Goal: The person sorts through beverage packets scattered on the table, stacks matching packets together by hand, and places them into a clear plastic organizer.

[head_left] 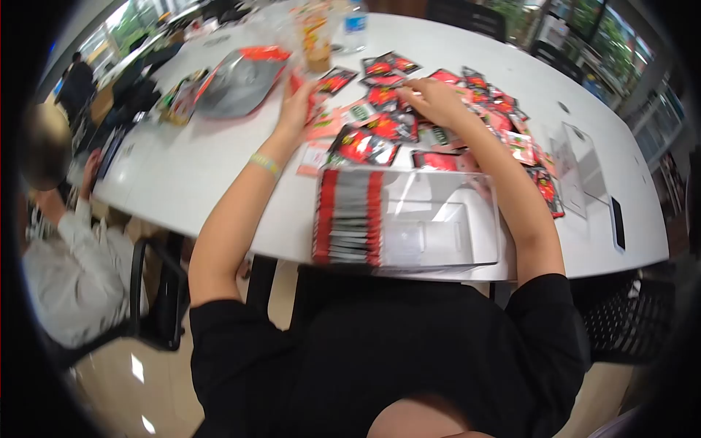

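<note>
Small red and black packets point(365, 146) lie in a loose heap across the table, mixed with pale pink ones point(325, 125). My left hand point(294, 108) is at the heap's left side, its fingers closed around a red packet point(312, 104), slightly blurred. Over the middle of the heap, my right hand point(432, 101) reaches down with its fingers apart, touching or just above the packets. Between my forearms stands a clear plastic box point(438, 219). A row of red-edged packets point(349, 217) stands upright along the left part of the box.
A grey and red bag point(241, 82) lies at the back left. Behind the heap are a drink cup point(315, 44) and a water bottle point(355, 29). On the right are a clear stand point(580, 168) and a phone point(618, 223). Another person point(80, 270) sits at left.
</note>
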A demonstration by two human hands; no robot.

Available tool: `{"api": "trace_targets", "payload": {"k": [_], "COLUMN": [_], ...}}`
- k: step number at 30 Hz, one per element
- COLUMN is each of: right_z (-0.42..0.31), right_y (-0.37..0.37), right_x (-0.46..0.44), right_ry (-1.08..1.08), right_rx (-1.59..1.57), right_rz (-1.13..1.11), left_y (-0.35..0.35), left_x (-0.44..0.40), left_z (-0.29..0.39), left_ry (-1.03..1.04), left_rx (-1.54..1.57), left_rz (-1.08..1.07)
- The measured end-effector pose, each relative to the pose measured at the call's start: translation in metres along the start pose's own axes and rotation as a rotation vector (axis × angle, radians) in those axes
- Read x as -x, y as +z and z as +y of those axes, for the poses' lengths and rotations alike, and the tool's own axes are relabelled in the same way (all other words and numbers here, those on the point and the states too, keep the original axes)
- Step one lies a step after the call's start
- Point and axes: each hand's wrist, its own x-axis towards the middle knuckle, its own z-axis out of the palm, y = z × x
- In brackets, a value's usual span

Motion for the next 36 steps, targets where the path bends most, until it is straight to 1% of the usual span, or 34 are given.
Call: {"api": "trace_targets", "payload": {"k": [2,3,4,5,6,8,9,10,11,13,14,15,16,17,18,19,21,22,25,26,27,29,30,31,33,34,35,36], "right_z": [0.015,0.026,0.039,0.051,0.064,0.093,0.095,0.093,0.094,0.067,0.048,0.050,0.056,0.062,0.071,0.077,0.084,0.087,0.089,0.091,0.090,0.090,0.079,0.073,0.062,0.055,0.047,0.036], "right_y": [-0.015,-0.022,-0.030,-0.035,-0.039,-0.045,-0.045,-0.035,-0.033,-0.052,-0.072,-0.074,-0.074,-0.075,-0.080,-0.080,-0.078,-0.072,-0.050,-0.053,-0.052,-0.047,-0.053,-0.052,-0.049,-0.045,-0.042,-0.042], "right_x": [0.026,0.041,0.059,0.078,0.094,0.116,0.121,0.126,0.125,0.114,0.118,0.118,0.118,0.119,0.125,0.130,0.135,0.136,0.136,0.133,0.131,0.131,0.129,0.128,0.125,0.123,0.122,0.121], "right_ry": [-0.037,0.003,0.121,0.234,0.258,0.642,0.826,0.742,0.748,0.677,0.629,0.632,0.604,0.576,0.546,0.545,0.716,0.713,0.561,0.530,0.528,0.397,0.353,0.354,0.083,-0.015,-0.019,0.051], "right_rx": [0.069,0.083,0.152,0.218,0.221,0.328,0.375,0.305,0.301,-0.557,-0.567,-0.574,-0.673,-0.771,-0.688,-0.693,-0.405,-0.405,0.248,0.123,0.124,-0.030,-0.082,-0.086,-0.191,-0.211,-0.213,-0.023], "right_rz": [0.138,0.154,0.237,0.311,0.306,0.066,-0.056,0.016,0.022,-0.058,-0.058,-0.062,0.059,0.181,0.190,0.187,-0.108,-0.113,-0.287,-0.332,-0.331,-0.254,-0.253,-0.258,-0.076,-0.113,-0.112,-0.209], "left_y": [0.007,0.009,0.012,0.012,0.012,0.008,0.006,0.006,0.007,0.011,0.012,0.009,0.004,-0.001,-0.005,-0.006,-0.002,0.003,0.008,0.008,0.008,0.008,0.010,0.010,0.011,0.011,0.011,0.012], "left_x": [0.008,0.009,0.008,0.009,0.012,0.011,0.009,0.009,0.008,0.007,0.007,0.008,0.006,0.000,-0.004,-0.005,-0.002,0.003,0.009,0.009,0.009,0.009,0.010,0.011,0.012,0.012,0.012,0.012], "left_z": [0.002,0.002,0.003,0.005,0.005,0.006,0.006,0.004,0.001,0.003,0.004,0.004,0.001,-0.001,-0.001,-0.001,0.001,0.002,0.005,0.006,0.005,0.004,0.006,0.006,0.005,0.006,0.007,0.007], "left_ry": [0.034,0.041,0.024,0.027,0.032,-0.016,-0.040,-0.040,-0.022,0.001,-0.003,-0.013,-0.022,-0.064,-0.102,-0.103,-0.108,-0.057,-0.031,-0.029,-0.018,-0.010,-0.003,0.003,-0.002,-0.001,0.001,-0.007], "left_rx": [0.039,0.060,0.063,0.035,0.006,-0.035,-0.050,-0.056,-0.049,-0.040,-0.049,-0.061,-0.071,-0.058,-0.042,-0.046,-0.052,-0.060,-0.079,-0.081,-0.088,-0.095,-0.108,-0.121,-0.118,-0.113,-0.116,-0.114], "left_rz": [0.030,0.035,0.000,0.033,0.075,0.031,-0.004,-0.012,0.009,0.027,0.015,0.006,0.009,-0.034,-0.077,-0.073,-0.076,-0.048,-0.051,-0.049,-0.049,-0.048,-0.055,-0.062,-0.065,-0.071,-0.068,-0.066]}}
